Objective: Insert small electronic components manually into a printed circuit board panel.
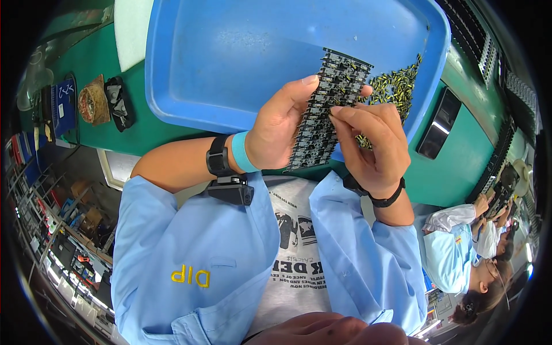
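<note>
Currently, left hand (275,129) grips a black circuit-board panel (318,129), tilted over near rim of blue tray (230,63). Right hand (374,144): fingertips at panel's face; can't tell whether pinching anything. Small yellow-black components (398,89) heaped at tray's right.

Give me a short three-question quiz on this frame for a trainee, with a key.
1. Which hand grips the dark panel at its left edge? A) right; B) left; C) neither.
2. True or false: the loose yellow-and-black parts lie toward the left side of the blue tray.
3. Fill in: the black phone lies on the ____ table, right of the tray.

Key: 1. B, the left hand. 2. False; they lie toward the right side. 3. Green.
</note>
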A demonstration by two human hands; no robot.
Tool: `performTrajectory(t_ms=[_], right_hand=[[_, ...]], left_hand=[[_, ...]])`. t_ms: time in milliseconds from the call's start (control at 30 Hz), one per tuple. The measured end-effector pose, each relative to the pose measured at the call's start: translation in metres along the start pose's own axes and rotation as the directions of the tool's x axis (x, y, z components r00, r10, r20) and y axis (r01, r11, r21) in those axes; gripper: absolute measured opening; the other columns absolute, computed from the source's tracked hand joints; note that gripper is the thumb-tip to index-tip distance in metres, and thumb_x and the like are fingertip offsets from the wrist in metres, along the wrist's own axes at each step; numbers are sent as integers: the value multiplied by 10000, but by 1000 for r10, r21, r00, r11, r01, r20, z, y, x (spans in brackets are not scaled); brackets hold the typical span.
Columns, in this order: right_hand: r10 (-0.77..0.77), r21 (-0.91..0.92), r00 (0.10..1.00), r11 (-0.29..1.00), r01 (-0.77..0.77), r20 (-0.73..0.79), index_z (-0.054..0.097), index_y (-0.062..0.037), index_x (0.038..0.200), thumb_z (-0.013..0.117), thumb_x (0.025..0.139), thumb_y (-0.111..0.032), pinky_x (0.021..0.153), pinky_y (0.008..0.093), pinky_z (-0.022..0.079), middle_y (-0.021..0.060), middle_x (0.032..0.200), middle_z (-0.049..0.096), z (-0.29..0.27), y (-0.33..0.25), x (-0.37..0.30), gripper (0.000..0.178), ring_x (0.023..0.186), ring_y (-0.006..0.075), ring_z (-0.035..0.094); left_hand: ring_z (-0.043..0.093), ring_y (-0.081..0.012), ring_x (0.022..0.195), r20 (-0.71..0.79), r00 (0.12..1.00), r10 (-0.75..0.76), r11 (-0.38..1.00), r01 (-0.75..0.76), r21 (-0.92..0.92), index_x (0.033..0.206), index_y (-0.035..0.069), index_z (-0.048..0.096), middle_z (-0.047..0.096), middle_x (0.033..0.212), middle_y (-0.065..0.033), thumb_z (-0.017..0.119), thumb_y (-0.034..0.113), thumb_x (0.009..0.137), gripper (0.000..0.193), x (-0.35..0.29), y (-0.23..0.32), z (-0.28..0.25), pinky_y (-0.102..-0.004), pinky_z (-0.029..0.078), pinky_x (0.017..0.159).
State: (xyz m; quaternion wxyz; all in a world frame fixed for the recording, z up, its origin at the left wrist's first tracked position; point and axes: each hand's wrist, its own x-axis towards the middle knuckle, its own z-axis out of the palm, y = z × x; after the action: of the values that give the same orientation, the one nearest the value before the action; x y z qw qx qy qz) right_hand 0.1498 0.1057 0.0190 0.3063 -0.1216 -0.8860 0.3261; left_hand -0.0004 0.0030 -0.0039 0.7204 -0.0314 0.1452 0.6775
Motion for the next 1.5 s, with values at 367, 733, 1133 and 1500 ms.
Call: performTrajectory(t_ms=[367, 733, 1133, 1500], right_hand=[[-87, -191, 994, 977, 98, 69, 820, -56, 1118, 870, 703, 24, 762, 355, 538, 49, 924, 652, -6, 1, 1, 426, 845, 236, 602], [-90, -258, 987, 958, 122, 132, 805, -37, 1153, 838, 732, -25, 792, 353, 521, 67, 949, 651, -15, 3, 1, 423, 891, 259, 601], [171, -145, 932, 981, -131, 320, 717, 5, 970, 723, 829, 60, 817, 397, 534, 140, 967, 648, -27, 27, 1, 152, 905, 307, 647], [304, 5, 933, 950, -311, 190, 710, 29, 954, 746, 854, 104, 863, 317, 569, 129, 1018, 752, -33, 31, -1, 130, 906, 243, 727]], left_hand=[[645, -248, 1272, 9, 999, -33, 998, 33, -53, 1471, -6, 547, 632, 1448, -147, 369, 450, 1103, 613, 3, 2, -1, -406, 518, 1119], [619, -300, 1326, 36, 999, -34, 996, 37, -86, 1516, 0, 504, 597, 1496, -172, 339, 478, 1106, 651, 5, 7, -1, -442, 522, 1128], [568, -417, 1378, 141, 980, -143, 988, 149, -36, 1644, 3, 299, 384, 1650, -258, 267, 580, 1091, 800, 1, 14, -12, -561, 521, 1110], [635, -361, 1297, 47, 998, -36, 984, 44, -175, 1556, -38, 433, 490, 1583, -221, 296, 521, 1100, 734, 5, 7, 0, -497, 533, 1117]])
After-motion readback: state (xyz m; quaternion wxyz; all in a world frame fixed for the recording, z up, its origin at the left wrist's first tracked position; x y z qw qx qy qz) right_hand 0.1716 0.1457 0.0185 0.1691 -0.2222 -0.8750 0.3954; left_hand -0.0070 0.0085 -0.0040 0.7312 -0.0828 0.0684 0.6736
